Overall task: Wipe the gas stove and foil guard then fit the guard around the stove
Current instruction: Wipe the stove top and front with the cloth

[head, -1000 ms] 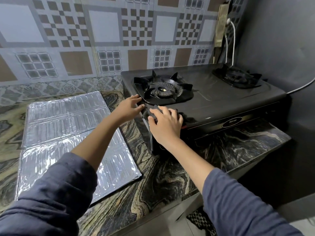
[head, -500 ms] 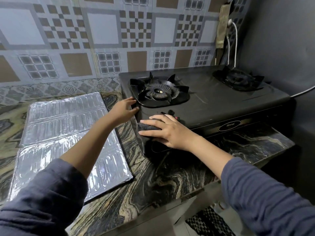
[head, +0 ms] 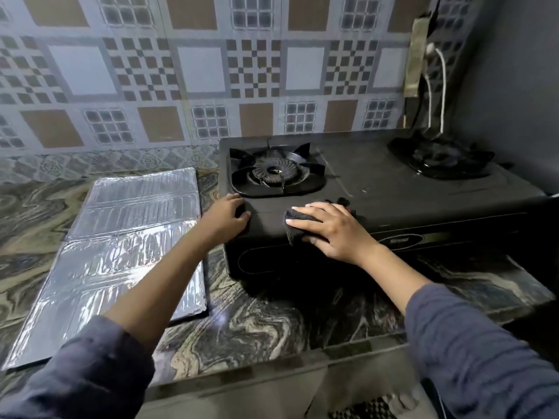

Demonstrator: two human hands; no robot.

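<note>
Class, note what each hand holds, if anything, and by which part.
Left hand grips the stove at its front left corner. Right hand presses a cloth flat on the front edge.

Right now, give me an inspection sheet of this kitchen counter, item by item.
Surface: marbled stone counter.
Job's things: gas stove, black, two burners; foil guard flat on the counter left of it, not fitted; dark cloth on stove's front edge.
Clutter: nothing seen.
Hands: left hand holds stove's front left corner; right hand presses the cloth.
Cables: white cable hangs from wall plug, back right.
Surroundings: patterned tile wall behind.
</note>
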